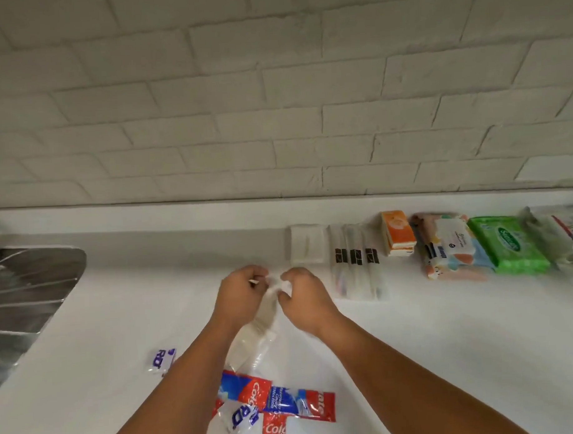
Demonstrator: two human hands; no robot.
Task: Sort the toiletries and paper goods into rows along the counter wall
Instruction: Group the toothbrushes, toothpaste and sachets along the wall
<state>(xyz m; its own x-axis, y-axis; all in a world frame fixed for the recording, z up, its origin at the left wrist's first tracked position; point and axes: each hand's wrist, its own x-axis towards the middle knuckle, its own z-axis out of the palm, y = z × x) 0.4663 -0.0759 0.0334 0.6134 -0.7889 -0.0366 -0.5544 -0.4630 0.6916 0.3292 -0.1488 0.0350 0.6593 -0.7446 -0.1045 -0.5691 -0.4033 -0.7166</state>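
Head view: left hand (240,294) and right hand (304,297) both pinched a clear packet (266,318) between them, seemingly light, limp, slippery, best held at its top edge.

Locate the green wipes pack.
Head view, right side, by the wall: green wipes pack between a pastel tissue pack and a white packet.

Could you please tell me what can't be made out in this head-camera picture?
- Clear packet: head view; contents unreadable, blurred and covered by the left hand and right hand pinching it.
- Toothpaste packs: head view; partly under the left forearm, cut by the bottom edge.
- White packs: head view; blurred, cut by the right edge.
- Sink: head view; cut by the left edge.
- Clear sleeves: head view; contents too blurred.
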